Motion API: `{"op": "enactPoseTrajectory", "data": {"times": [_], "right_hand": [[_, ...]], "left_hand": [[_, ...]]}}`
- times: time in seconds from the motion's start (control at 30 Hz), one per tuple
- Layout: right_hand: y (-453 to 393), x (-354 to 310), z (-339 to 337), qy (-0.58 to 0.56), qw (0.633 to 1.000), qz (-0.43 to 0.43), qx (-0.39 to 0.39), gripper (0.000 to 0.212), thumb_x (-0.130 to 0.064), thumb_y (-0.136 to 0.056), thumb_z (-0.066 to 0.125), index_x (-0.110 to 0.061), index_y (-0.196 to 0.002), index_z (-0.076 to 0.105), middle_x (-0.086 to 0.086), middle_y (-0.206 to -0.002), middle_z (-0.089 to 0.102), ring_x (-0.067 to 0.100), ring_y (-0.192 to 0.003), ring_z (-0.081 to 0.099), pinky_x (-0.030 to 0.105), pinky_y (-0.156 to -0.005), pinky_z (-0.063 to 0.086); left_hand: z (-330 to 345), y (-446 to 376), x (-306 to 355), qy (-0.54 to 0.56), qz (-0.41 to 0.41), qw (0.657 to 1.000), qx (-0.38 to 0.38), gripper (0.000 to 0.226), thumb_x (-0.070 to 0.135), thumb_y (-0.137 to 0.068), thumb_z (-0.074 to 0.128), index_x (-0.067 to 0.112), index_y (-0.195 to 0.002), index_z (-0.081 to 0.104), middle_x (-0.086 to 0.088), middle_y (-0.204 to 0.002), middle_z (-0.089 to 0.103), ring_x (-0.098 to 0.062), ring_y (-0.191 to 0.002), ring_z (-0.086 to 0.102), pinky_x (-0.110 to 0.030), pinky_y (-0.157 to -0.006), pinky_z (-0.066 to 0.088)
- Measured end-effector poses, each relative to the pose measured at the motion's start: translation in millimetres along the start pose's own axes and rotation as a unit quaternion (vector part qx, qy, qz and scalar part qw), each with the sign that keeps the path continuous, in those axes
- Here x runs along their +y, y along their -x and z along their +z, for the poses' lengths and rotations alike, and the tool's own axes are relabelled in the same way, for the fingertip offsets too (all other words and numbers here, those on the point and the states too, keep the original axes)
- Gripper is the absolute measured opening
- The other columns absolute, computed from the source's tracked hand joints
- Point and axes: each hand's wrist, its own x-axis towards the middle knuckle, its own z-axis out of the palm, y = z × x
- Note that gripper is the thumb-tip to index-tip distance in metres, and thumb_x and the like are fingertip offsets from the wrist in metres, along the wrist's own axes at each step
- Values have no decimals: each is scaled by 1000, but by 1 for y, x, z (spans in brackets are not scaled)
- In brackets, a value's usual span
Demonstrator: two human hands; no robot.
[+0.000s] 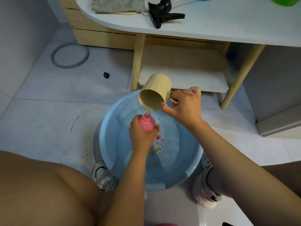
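My left hand (141, 136) grips a pink bottle (147, 122) with an open neck, held over a light blue basin (110, 144) of water on the floor. My right hand (184, 106) holds a beige cup (155, 92) by its copper-coloured handle (173, 97), thumb against the cup's rim. The cup is tipped toward me, and a thin stream of water runs from its lip down onto the bottle's mouth. A cartoon print shows on the basin's bottom.
A white-topped wooden table (211, 28) stands behind the basin, bearing a black spray head (164, 13) and a grey cloth (117, 4). A grey ring (54, 60) and a small black cap (106, 75) lie on the tiled floor. My knees and shoes flank the basin.
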Motion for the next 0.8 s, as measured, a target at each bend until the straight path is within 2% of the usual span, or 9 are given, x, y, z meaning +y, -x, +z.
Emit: {"op": "enactPoseTrajectory", "data": {"times": [0.13, 0.47, 0.67, 0.8], "right_hand": [[0, 0, 1, 10, 999, -23, 21, 43, -54, -72, 52, -16, -53, 43, -4, -46, 43, 18, -50, 36, 30, -76, 23], [1, 4, 3, 17, 995, -69, 65, 42, -52, -71, 57, -14, -54, 51, -4, -51, 47, 18, -54, 39, 31, -76, 27], [1, 4, 4, 10, 992, -87, 88, 41, -48, -69, 63, -13, -54, 49, -4, -52, 47, 18, -55, 39, 32, -78, 28], [2, 4, 5, 11, 992, -100, 82, 41, -47, -69, 63, -12, -55, 50, -3, -51, 48, 19, -55, 42, 32, -80, 28]], "left_hand": [[0, 0, 0, -3, -2, 1000, -1, 70, 36, -63, 85, 24, -120, 47, 5, -117, 53, -17, -104, 54, -36, -85, 51], [-1, 2, 4, 4, -7, 1000, -4, 70, 35, -66, 84, 23, -124, 45, 5, -120, 51, -14, -106, 50, -27, -80, 46], [0, 1, 5, 10, -16, 1000, -8, 70, 37, -66, 83, 26, -124, 46, 6, -121, 52, -16, -109, 51, -30, -84, 48], [-1, 1, 6, 19, -18, 1000, -5, 69, 35, -66, 83, 25, -123, 46, 6, -120, 51, -14, -106, 51, -27, -80, 44]]}}
